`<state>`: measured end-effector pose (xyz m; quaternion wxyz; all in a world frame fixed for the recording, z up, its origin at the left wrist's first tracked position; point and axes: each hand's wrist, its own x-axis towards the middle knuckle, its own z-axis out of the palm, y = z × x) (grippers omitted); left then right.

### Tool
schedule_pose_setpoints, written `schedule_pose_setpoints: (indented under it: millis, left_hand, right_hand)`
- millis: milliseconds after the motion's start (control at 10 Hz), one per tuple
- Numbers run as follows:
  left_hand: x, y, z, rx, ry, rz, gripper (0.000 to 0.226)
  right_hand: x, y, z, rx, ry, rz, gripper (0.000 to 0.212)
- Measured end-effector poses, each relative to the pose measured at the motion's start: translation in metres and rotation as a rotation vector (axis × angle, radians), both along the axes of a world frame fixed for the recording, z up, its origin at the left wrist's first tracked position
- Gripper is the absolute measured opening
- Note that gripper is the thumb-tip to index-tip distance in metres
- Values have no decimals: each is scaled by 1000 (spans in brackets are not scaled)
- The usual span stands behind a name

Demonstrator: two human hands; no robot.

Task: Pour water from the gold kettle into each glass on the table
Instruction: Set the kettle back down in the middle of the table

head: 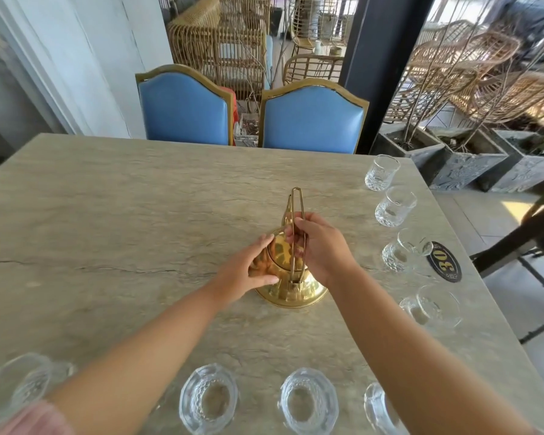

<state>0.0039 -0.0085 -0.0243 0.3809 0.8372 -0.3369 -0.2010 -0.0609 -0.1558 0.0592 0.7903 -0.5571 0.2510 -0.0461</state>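
Note:
The gold kettle (291, 288) stands on the stone table (123, 215) at its middle, wire handle raised upright. My left hand (248, 271) grips the kettle's body and lid from the left. My right hand (319, 243) pinches the handle's wires from the right. Several cut-glass tumblers line the right edge, from a far glass (381, 172) to a near one (432, 307). Several more sit along the near edge, such as the glass (208, 398) and the glass (308, 400); my right forearm partly hides another.
Two blue padded chairs (311, 120) stand at the table's far side. A black oval number plate (445, 262) lies near the right edge. Stone planters (471, 164) and wicker furniture fill the space beyond on the right.

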Motion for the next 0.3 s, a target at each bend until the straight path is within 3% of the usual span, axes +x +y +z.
schedule_pose_setpoints:
  millis: [200,300]
  left_hand:
    - [-4,1,7,43,41,-10,90]
    - [-8,-1,15,100,35,-31,91]
  right_hand:
    - [-3,-2,-4,-72,-28,49,18]
    - [-9,-8,-2,-242,29,97,25]
